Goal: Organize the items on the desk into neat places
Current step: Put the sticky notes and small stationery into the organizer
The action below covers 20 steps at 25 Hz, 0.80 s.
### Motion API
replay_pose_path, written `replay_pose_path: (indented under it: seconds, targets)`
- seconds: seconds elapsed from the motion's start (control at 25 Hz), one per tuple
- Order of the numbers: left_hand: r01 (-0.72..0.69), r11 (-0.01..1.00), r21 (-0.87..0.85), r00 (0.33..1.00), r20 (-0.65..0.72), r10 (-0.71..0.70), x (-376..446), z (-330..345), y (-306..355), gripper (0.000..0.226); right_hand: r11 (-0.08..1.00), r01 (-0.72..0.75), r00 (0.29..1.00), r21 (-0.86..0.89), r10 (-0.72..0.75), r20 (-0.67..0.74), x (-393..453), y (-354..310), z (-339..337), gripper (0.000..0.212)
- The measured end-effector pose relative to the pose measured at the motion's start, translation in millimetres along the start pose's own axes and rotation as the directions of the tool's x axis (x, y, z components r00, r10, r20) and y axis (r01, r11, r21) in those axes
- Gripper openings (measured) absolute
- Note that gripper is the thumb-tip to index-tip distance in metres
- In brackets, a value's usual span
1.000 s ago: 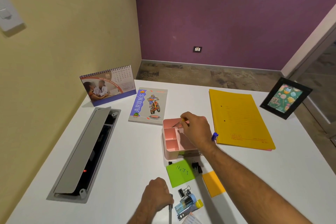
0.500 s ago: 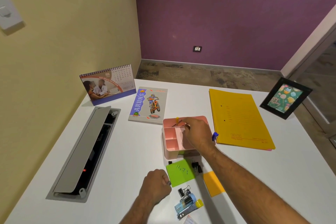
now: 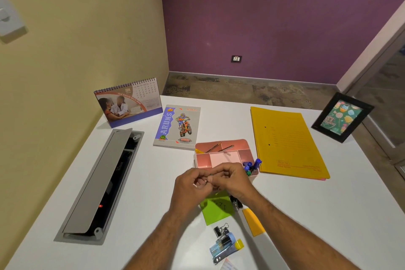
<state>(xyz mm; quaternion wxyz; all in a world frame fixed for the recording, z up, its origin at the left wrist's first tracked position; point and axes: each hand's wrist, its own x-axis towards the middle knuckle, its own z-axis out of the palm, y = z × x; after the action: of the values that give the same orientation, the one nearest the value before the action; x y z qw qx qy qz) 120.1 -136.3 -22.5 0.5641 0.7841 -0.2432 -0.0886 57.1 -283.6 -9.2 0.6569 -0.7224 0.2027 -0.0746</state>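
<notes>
My left hand (image 3: 191, 184) and my right hand (image 3: 233, 178) meet fingertip to fingertip just in front of the pink divided organizer (image 3: 223, 156). Both pinch a small thin item; only a silvery tip (image 3: 194, 185) shows by the left fingers, and I cannot tell what it is. The organizer holds pencils (image 3: 218, 147) in its back compartment and blue pens (image 3: 252, 165) at its right end. Under my wrists lie a green sticky note (image 3: 218, 209), a black binder clip (image 3: 237, 202), an orange sticky note (image 3: 253, 222), more binder clips (image 3: 221, 230) and a blue stapler-like item (image 3: 222, 247).
A desk calendar (image 3: 129, 103) stands at the back left beside a motorbike notebook (image 3: 177, 127). A yellow folder (image 3: 285, 142) lies to the right, with a black photo frame (image 3: 341, 116) near the right edge. An open grey cable tray (image 3: 100, 184) is sunk into the desk on the left.
My right hand pulled back from the organizer's back compartment toward me. My left hand rose from the desk's near edge to meet it, carrying the thin item it held.
</notes>
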Motion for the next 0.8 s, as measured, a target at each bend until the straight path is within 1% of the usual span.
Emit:
replay_pose_path:
  seconds: [0.08,0.16,0.24,0.32,0.44,0.48,0.52,0.56,0.6,0.64,0.68,0.72,0.76,0.8]
  targets:
    - [-0.045,0.999,0.021,0.999,0.011,0.044,1.5,0.1,-3.6,0.024,1.000,0.020,0.999,-0.014,-0.021,-0.033,-0.4,-5.0,0.6,0.020]
    - [-0.098,0.995,0.015,0.995,0.008,0.098,2.2,0.6,-4.8,0.022,0.995,0.059,0.996,-0.077,-0.064,-0.067,0.7,-8.2,0.4,0.022]
    - [-0.138,0.990,0.017,0.990,-0.010,0.139,4.8,0.5,-7.5,0.023,0.991,0.083,0.984,-0.109,-0.099,-0.149,4.9,-10.8,-1.4,0.023]
    - [-0.106,0.994,0.032,0.992,-0.062,0.108,7.6,-3.7,-15.9,0.020,0.990,0.095,0.955,-0.104,-0.120,-0.271,11.9,-16.7,-5.9,0.025]
    - [0.039,0.994,0.099,0.990,-0.138,-0.025,2.2,-15.5,-42.2,0.007,0.979,0.154,0.884,-0.132,-0.196,-0.424,23.7,-33.7,-16.6,0.018]
    - [0.083,0.983,0.164,0.988,-0.140,-0.060,-2.7,-18.8,-52.5,0.008,0.974,0.172,0.861,-0.149,-0.222,-0.458,27.5,-39.8,-19.7,0.016]
    - [0.098,0.959,0.265,0.990,-0.122,-0.067,-9.8,-21.1,-64.8,0.014,0.968,0.185,0.836,-0.168,-0.245,-0.491,31.7,-44.9,-22.0,0.015]
    - [0.081,0.922,0.378,0.995,-0.078,-0.056,-17.4,-22.2,-77.7,0.026,0.961,0.195,0.810,-0.196,-0.270,-0.521,35.7,-49.3,-23.6,0.014]
    - [0.056,0.874,0.482,0.998,-0.003,-0.063,-26.4,-21.6,-91.5,0.040,0.950,0.201,0.785,-0.239,-0.302,-0.541,39.5,-52.6,-24.4,0.013]
    - [0.030,0.810,0.585,0.992,0.079,-0.094,-35.5,-20.1,-104.8,0.054,0.934,0.200,0.766,-0.295,-0.337,-0.547,42.9,-54.3,-24.3,0.013]
    - [-0.004,0.720,0.694,0.979,0.148,-0.137,-44.9,-17.9,-117.4,0.064,0.915,0.192,0.762,-0.355,-0.367,-0.534,45.9,-54.4,-24.2,0.014]
    - [-0.047,0.631,0.774,0.962,0.205,-0.180,-53.3,-15.8,-128.9,0.070,0.894,0.172,0.774,-0.414,-0.382,-0.505,48.4,-53.6,-23.7,0.017]
    - [-0.076,0.577,0.813,0.951,0.233,-0.204,-59.9,-13.5,-137.4,0.074,0.871,0.142,0.800,-0.470,-0.381,-0.464,50.7,-51.5,-22.8,0.019]
    - [-0.090,0.560,0.824,0.946,0.246,-0.211,-64.8,-11.4,-143.7,0.076,0.840,0.105,0.834,-0.533,-0.366,-0.414,52.6,-48.8,-21.6,0.021]
